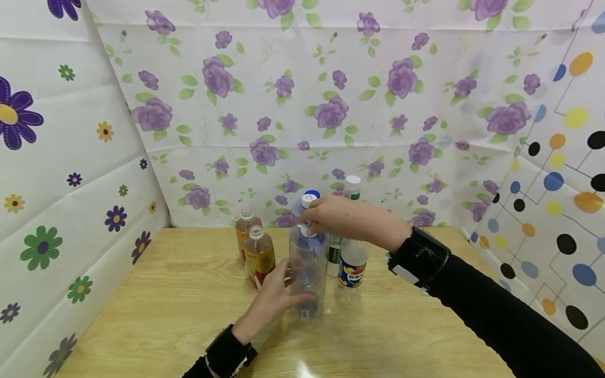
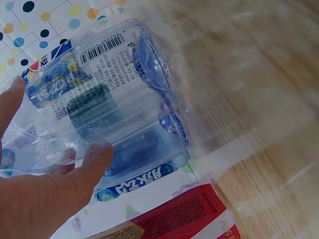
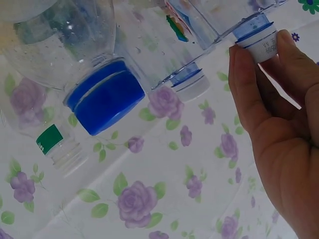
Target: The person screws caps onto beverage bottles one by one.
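Note:
A tall clear plastic bottle (image 1: 308, 278) with a bluish tint stands upright at the front of a bottle group. My right hand (image 1: 352, 218) pinches its white cap (image 3: 261, 46) between thumb and fingers. Lower down, my left hand (image 1: 274, 294) holds the same bottle's body, thumb on the near side and fingers on the left. A barcode label (image 2: 102, 47) shows through the plastic in the left wrist view. Directly behind stands another bottle with a white cap (image 3: 192, 88).
Two uncapped bottles of brown tint, a front one (image 1: 259, 257) and a rear one (image 1: 246, 226), stand left. On the right are a Pepsi-labelled bottle (image 1: 352, 270) and a green-labelled bottle (image 1: 334, 251). A blue cap (image 3: 107, 97) is close by. Patterned cloth (image 1: 283, 105) surrounds the wooden table (image 1: 179, 294).

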Motion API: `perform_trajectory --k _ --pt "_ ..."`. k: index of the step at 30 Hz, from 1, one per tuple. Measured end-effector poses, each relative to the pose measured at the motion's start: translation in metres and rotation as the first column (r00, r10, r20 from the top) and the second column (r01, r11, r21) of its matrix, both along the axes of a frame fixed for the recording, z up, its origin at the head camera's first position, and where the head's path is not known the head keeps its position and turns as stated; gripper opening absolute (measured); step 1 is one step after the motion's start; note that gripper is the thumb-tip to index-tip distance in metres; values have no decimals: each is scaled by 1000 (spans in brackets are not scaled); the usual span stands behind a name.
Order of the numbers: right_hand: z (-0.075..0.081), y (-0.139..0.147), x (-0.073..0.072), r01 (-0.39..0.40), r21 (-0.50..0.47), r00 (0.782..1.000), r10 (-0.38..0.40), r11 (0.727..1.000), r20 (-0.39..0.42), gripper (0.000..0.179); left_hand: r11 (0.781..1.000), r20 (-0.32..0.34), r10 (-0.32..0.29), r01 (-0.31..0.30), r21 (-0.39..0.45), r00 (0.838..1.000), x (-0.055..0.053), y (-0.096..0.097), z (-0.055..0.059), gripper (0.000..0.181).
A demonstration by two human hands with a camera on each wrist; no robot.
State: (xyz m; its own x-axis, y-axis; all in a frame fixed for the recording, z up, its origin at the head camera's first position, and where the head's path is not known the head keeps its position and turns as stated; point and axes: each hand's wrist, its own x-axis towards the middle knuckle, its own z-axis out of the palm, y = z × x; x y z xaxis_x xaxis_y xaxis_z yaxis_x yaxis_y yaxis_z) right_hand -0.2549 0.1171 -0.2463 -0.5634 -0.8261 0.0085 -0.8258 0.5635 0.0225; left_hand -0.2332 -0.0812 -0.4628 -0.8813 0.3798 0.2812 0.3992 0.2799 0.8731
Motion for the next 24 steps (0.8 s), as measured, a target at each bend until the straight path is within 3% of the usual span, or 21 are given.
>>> perform_trajectory --k 6,11,17,20,24 --pt "-5 6 3 3 -52 1000 -4 999 -3 34 1000 -5 -4 4 2 1000 -1 2 0 76" --pt "-11 20 11 -68 -163 989 45 984 -140 37 1000 -19 6 -6 -16 1000 -3 4 -2 77" --pt "-19 43 26 -174 -346 948 62 922 -311 37 1000 -22 11 -11 -14 1000 -5 5 -3 82" --pt "-26 55 37 -171 -412 944 29 895 -330 38 1000 -25 15 -16 -8 1000 -4 5 -3 86" --pt "-43 76 50 -87 -500 958 -65 862 -280 40 1000 -33 21 -21 -13 999 -4 5 -3 91"
